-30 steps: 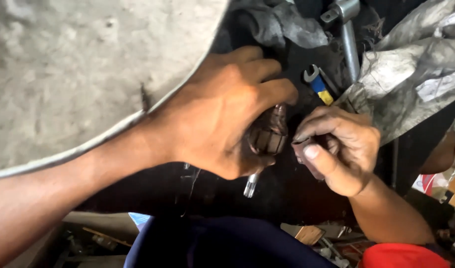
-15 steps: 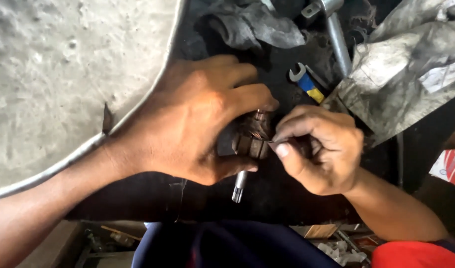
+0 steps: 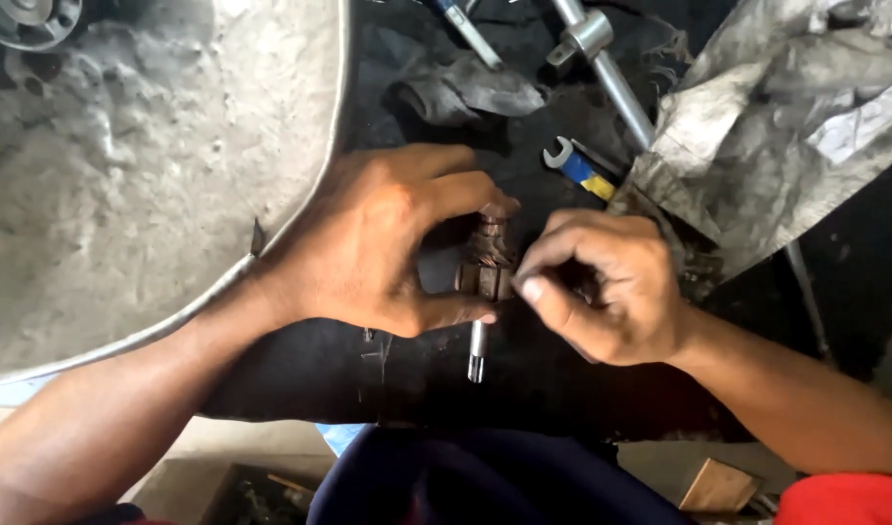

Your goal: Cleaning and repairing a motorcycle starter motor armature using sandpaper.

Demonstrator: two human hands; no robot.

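- Rotor part [image 3: 487, 264], brown with a steel shaft pointing down, stands mid-frame on the black surface [image 3: 562, 389], near its lower edge.
- Left hand [image 3: 387, 238] pinches it; right hand [image 3: 611, 287] fingertips touch its side.
- Wrench [image 3: 582, 167] and crumpled cloth [image 3: 786, 126] crowd the upper right.

Small rusty-brown motor armature [image 3: 487, 262] w/ thin steel shaft pointing down is held upright betw. thumb & fingers, above dark greasy bench, approx. mid-frame.
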